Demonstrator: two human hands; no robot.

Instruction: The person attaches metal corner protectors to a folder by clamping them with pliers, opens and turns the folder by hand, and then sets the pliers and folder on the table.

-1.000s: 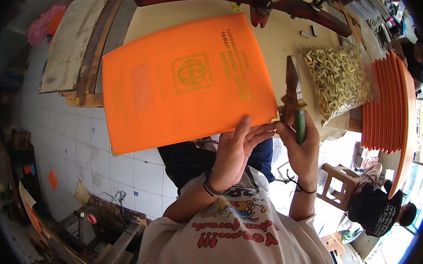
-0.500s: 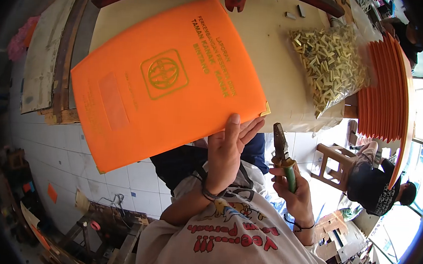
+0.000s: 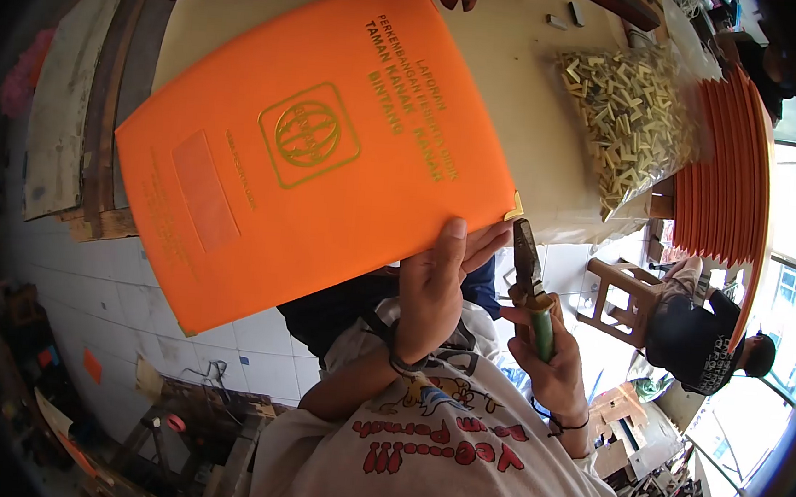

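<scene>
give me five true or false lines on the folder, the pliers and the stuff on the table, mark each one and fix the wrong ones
1. The left hand holds the orange folder. True.
2. The pliers are lying on the table. False: the right hand holds them.
3. The folder's corner nearest the pliers has a gold corner piece. True.
4. The bag is full of white buttons. False: it holds many small gold-coloured pieces.
5. The pliers have a green handle. True.
</scene>
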